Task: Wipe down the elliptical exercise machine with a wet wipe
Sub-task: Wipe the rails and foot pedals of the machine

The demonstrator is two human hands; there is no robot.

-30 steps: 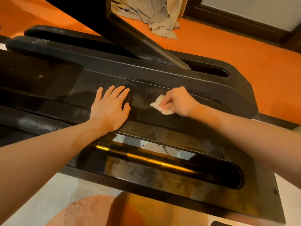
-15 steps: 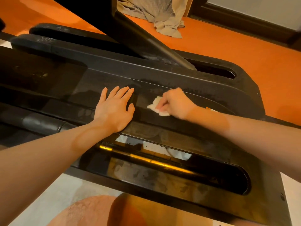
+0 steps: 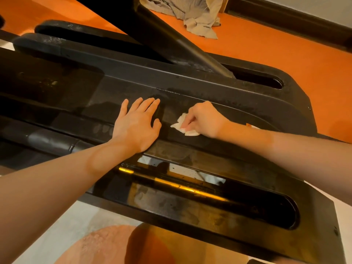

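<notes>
**Fingers on the wipe, palm on the casing**

Fingers (image 3: pixel 187 121) of the right hand (image 3: pixel 204 119) are curled down round a crumpled white wipe (image 3: pixel 181 126), pinching it against the black top of the elliptical (image 3: pixel 219 88). Part of the wipe pokes out to the left of the knuckles and lies flat on the glossy surface. Just beside it, the left hand (image 3: pixel 136 123) rests palm down on the same panel, fingers straight and close together, thumb out toward the wipe but not touching it. Both forearms reach in from the near side.

Dull smears and a few fingerprint marks show on the casing to the left of the flat hand. Nearer the person, a long rounded slot (image 3: pixel 247 204) opens in the housing, with a shiny bar (image 3: pixel 177 184) catching yellow light inside it. A thick dark arm (image 3: pixel 171 39) of the machine rises at a slant from a second slot on the far side. Orange floor (image 3: pixel 285 52) lies beyond, with a heap of beige cloth (image 3: pixel 196 14) on it near a dark skirting board (image 3: pixel 297 21)
</notes>
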